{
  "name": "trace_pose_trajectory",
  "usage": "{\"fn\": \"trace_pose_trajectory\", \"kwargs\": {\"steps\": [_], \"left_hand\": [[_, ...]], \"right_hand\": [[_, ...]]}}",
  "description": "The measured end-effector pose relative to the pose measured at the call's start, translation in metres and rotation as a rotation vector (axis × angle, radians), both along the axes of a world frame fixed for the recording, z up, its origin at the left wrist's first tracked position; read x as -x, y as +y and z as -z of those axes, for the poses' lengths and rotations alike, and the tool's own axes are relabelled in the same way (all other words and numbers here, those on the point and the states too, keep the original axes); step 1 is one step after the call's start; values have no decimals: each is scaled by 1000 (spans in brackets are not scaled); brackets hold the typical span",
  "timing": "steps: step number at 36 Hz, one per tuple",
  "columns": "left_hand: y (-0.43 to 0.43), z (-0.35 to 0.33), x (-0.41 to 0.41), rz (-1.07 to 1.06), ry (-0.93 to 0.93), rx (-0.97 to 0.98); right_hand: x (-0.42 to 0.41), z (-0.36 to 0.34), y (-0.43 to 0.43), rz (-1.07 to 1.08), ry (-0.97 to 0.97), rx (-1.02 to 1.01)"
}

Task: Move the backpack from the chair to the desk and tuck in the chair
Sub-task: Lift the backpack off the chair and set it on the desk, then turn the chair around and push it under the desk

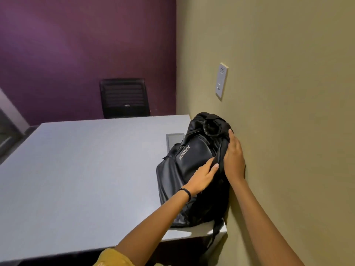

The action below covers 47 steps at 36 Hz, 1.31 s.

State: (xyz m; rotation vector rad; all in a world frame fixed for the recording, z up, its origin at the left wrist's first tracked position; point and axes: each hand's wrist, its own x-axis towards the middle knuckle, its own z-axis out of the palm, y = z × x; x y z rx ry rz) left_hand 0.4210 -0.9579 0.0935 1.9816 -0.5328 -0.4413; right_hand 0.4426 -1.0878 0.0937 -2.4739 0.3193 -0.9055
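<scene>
A black backpack (194, 162) with grey lettering lies on the grey desk (80, 169), at its right edge against the beige wall. One strap hangs over the desk's near corner. My left hand (201, 177) rests flat on the backpack's front panel, fingers together. My right hand (234, 158) lies along the backpack's wall side, fingers pressed on the fabric near the top. A black mesh-backed chair (124, 98) stands at the far side of the desk, against the purple wall. The chair on my side is out of view.
A grey cable hatch (172, 140) is set into the desk just behind the backpack. A white wall plate (221, 81) is fixed on the beige wall above. A glass panel or door frame (7, 129) shows at the left edge.
</scene>
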Motion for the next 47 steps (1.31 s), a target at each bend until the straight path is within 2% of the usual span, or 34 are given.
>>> {"fn": "trace_pose_trajectory", "kwargs": {"steps": [3,7,12,22,26,37,47], "left_hand": [[4,1,22,-74,72,50],[27,2,49,-54,80,-5],[71,6,85,-66,135,-27],[167,28,177,-342,155,-95],[201,29,209,-397,189,-141],[297,19,282,-520,164,-164],[434,33,389,-701,139,-296]], "right_hand": [[11,0,2,-36,2,-65],[30,19,2,-33,27,-129],[83,46,24,-56,31,-402],[153,105,103,-72,177,-674],[177,112,139,-175,277,-667],[233,121,250,-425,399,-620],[330,118,380,-661,473,-572]]}}
